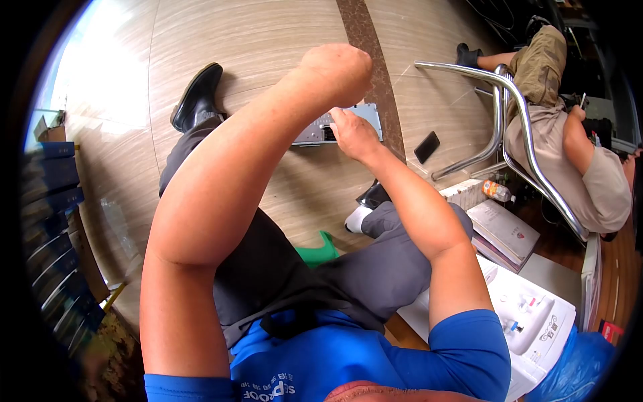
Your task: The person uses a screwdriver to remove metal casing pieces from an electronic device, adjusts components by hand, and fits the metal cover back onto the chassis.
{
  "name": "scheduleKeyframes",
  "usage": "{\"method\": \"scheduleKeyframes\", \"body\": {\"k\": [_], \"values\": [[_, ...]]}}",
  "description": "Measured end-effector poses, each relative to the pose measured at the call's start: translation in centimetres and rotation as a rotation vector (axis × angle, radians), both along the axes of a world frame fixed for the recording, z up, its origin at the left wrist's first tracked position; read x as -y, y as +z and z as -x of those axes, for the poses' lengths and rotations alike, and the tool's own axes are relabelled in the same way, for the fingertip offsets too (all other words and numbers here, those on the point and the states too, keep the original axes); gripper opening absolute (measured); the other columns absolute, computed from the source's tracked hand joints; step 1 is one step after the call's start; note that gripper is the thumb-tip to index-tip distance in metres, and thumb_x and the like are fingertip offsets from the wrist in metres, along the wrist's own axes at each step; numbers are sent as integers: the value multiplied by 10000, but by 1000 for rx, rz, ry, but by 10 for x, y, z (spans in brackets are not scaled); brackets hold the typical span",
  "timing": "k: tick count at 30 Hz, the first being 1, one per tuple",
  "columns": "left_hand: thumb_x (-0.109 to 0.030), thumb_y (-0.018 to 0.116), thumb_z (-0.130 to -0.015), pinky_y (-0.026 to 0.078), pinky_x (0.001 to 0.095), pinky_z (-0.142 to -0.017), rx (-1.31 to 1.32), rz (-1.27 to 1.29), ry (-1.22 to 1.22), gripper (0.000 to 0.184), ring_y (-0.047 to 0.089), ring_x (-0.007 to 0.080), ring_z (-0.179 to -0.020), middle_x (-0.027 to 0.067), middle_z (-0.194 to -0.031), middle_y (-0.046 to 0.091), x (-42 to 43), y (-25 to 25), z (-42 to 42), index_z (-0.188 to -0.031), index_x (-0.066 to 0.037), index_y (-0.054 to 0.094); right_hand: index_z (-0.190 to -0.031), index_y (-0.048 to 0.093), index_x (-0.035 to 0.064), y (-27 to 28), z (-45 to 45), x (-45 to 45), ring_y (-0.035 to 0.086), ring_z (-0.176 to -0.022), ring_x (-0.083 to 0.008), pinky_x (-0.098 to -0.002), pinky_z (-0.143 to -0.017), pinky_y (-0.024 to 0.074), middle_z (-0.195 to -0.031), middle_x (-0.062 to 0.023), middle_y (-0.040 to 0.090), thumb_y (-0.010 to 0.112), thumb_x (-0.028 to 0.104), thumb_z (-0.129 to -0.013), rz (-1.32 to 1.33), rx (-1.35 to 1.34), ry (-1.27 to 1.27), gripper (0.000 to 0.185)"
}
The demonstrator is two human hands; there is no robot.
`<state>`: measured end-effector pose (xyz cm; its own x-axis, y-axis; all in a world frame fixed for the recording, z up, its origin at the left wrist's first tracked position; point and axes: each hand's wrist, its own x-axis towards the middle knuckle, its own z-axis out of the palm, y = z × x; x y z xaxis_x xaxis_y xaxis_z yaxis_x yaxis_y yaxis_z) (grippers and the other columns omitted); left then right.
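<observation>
A flat grey metal case point(311, 132) with small holes and a dark opening lies on the floor ahead of me. My left hand point(338, 67) is bent over at the wrist above the case's far side, and its fingers are hidden from view. Against the case near the dark opening, my right hand point(355, 134) has its fingers drawn together. Whatever is between those fingertips is too small to make out. My left forearm covers part of the case.
A black phone point(426, 147) lies on the floor, right of the case. Further right are a metal-framed chair point(526, 120) and a seated person. A bottle point(496, 190), books point(504, 231) and a white printed box point(536, 315) stand at lower right. Blue boxes point(60, 174) line the left.
</observation>
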<state>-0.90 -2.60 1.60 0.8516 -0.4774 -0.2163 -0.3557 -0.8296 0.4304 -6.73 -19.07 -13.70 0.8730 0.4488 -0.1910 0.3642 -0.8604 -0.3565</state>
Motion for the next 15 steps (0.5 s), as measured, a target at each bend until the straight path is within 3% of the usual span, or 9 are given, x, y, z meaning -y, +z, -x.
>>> {"method": "scheduleKeyframes", "body": {"k": [4,10,13,15], "values": [[-197,636,-865,556,411,-807,-12,9,3,206,690,294,-969,130,-1028,718,-1,-3,-1,-979,-56,736,-1146,500,67,-5,4,-1,639,-900,-436,-521,-792,516,-967,-233,631,462,70,-914,-150,156,75,235],[-187,640,-859,558,403,-784,-16,-4,1,198,695,285,-952,127,-1009,721,0,-1,-1,-969,-57,739,-1216,493,75,8,0,-6,630,-936,-438,-522,-818,508,-1053,-242,615,473,47,-897,63,-36,8,320],[-174,639,-860,558,401,-782,-22,-1,8,193,695,282,-954,124,-1014,722,0,-3,-2,-981,-62,740,-1238,496,90,6,2,-5,634,-927,-436,-523,-812,510,-1050,-240,618,463,41,-899,29,-14,-9,344],[-171,636,-862,558,401,-782,-14,3,2,192,696,284,-951,123,-1014,722,0,-5,-2,-981,-62,739,-1222,506,99,0,3,-4,640,-905,-433,-522,-795,515,-994,-226,639,487,81,-913,-154,130,68,311]]}}
